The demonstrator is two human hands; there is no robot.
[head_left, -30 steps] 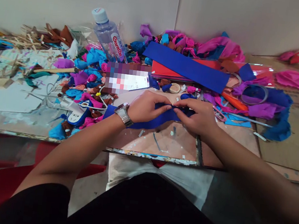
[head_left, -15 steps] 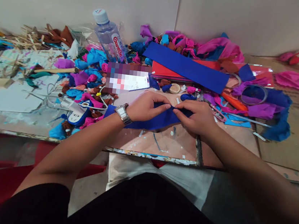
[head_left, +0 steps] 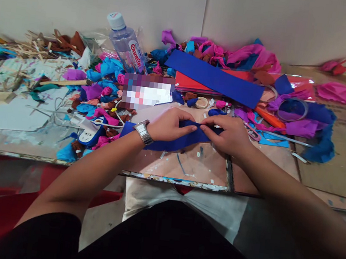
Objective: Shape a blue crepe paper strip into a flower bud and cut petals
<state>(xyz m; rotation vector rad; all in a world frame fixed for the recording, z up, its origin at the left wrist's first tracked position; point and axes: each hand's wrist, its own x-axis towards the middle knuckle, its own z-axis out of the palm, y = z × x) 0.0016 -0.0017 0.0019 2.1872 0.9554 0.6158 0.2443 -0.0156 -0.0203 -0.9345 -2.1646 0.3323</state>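
A strip of dark blue crepe paper (head_left: 174, 142) lies across the front of the table under both hands. My left hand (head_left: 169, 125), with a metal watch on the wrist, pinches its upper edge between thumb and forefinger. Close beside it, my right hand (head_left: 227, 133) grips the same edge, fingertips almost meeting the left ones. The paper's right end is hidden under the right hand. Beyond the hands lie a phone (head_left: 163, 97), partly blurred out, and a small round tan ring (head_left: 202, 103). A pink cutter (head_left: 253, 133) rests just right of my right hand.
A plastic bottle (head_left: 125, 44) leans at the back. Behind the phone, a flat blue strip (head_left: 215, 78) lies over a red packet (head_left: 191, 82). Crumpled coloured paper surrounds a power strip (head_left: 89, 134) at left. A tape roll (head_left: 292, 109) sits at right.
The left fingertips have eased slightly apart from the right ones along the paper's edge. Both hands otherwise stay in place, and the paper lies almost the same.
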